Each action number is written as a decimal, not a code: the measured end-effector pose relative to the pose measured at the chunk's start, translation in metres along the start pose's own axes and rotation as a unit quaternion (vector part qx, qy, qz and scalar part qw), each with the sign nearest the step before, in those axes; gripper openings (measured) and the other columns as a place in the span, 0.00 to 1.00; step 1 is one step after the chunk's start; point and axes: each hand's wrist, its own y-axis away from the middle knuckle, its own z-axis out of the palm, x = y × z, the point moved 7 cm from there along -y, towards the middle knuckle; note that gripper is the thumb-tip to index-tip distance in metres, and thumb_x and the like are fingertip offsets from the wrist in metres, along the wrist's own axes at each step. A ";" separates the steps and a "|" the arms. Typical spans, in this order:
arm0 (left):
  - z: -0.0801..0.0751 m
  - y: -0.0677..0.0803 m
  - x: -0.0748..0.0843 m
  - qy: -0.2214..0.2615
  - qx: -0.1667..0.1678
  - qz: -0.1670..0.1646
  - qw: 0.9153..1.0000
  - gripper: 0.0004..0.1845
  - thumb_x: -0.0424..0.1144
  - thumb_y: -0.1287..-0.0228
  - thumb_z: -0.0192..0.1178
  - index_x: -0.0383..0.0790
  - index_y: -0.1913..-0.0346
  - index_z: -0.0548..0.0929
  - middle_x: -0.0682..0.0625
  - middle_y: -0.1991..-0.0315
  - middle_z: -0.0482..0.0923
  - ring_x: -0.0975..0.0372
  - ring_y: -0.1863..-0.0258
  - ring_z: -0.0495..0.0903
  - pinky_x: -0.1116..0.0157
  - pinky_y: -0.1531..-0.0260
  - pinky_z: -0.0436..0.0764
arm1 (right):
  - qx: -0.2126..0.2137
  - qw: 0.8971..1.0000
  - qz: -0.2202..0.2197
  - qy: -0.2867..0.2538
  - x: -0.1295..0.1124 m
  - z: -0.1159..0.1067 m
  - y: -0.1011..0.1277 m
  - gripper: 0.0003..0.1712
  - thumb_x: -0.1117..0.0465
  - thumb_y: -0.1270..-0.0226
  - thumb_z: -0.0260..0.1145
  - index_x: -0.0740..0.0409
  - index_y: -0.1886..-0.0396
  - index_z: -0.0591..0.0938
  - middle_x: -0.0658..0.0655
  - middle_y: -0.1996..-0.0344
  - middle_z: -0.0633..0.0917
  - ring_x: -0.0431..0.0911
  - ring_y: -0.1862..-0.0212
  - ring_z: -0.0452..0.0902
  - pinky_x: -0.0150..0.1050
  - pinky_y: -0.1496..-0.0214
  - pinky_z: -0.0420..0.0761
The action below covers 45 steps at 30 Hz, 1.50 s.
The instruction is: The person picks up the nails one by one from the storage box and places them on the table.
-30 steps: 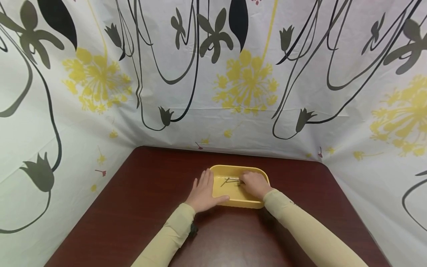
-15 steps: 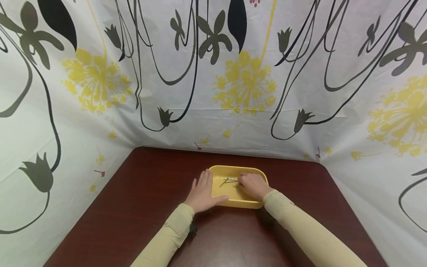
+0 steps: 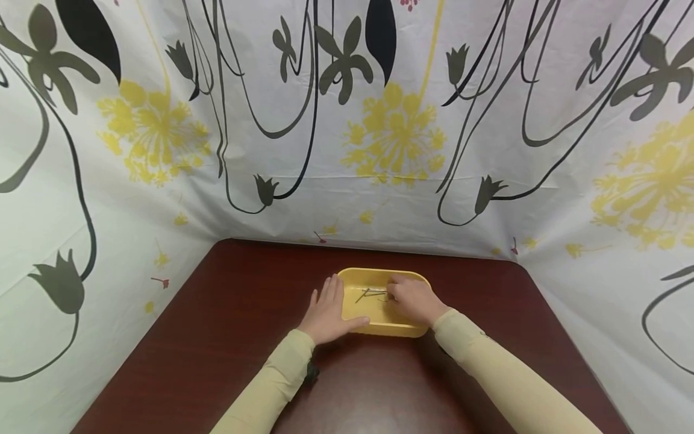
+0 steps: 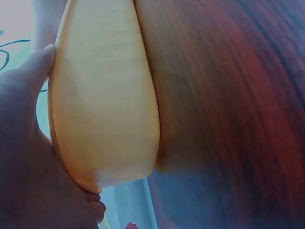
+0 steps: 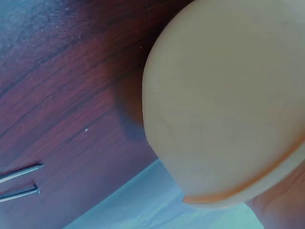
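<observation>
Touching yellow tray (image 3: 390,330), left grip (image 3: 327,312) spread at edge, right grip (image 3: 416,300) inside, hold unclear, table (image 3: 255,295) all around

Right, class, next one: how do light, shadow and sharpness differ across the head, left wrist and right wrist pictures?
Head: pale glare on the near part of the table; left wrist: bluish haze low in the picture, the tray soft and nearly featureless; right wrist: dark shadow beside the tray, two nails fairly clear but cut off at the left edge.

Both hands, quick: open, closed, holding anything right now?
Left hand: open, touching the yellow tray.
Right hand: inside the tray; whether it holds anything cannot be told.
</observation>
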 end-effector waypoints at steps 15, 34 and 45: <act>0.000 -0.002 -0.002 0.000 0.001 -0.003 1.000 0.69 0.85 0.48 0.46 0.34 0.20 0.41 0.42 0.19 0.33 0.52 0.20 0.35 0.44 0.26 0.44 | 0.012 1.000 -0.007 -0.003 0.010 -0.022 0.012 0.07 0.61 0.42 0.74 0.48 0.75 0.83 0.60 0.40 0.78 0.56 0.36 0.71 0.56 0.36 0.72; -0.002 -0.001 -0.002 -0.011 -0.001 0.003 1.000 0.69 0.85 0.47 0.44 0.33 0.20 0.41 0.42 0.19 0.32 0.50 0.20 0.36 0.42 0.27 0.45 | 0.030 0.999 0.034 -0.016 0.033 -0.045 0.036 0.10 0.60 0.41 0.75 0.44 0.75 0.81 0.63 0.32 0.73 0.62 0.27 0.60 0.71 0.32 0.57; -0.002 -0.001 0.002 -0.001 -0.007 0.005 1.000 0.68 0.84 0.46 0.46 0.34 0.20 0.40 0.43 0.19 0.31 0.53 0.21 0.34 0.43 0.27 0.44 | 0.026 0.997 0.062 -0.029 0.054 -0.051 0.059 0.06 0.60 0.41 0.76 0.46 0.71 0.84 0.63 0.28 0.68 0.63 0.23 0.52 0.72 0.31 0.52</act>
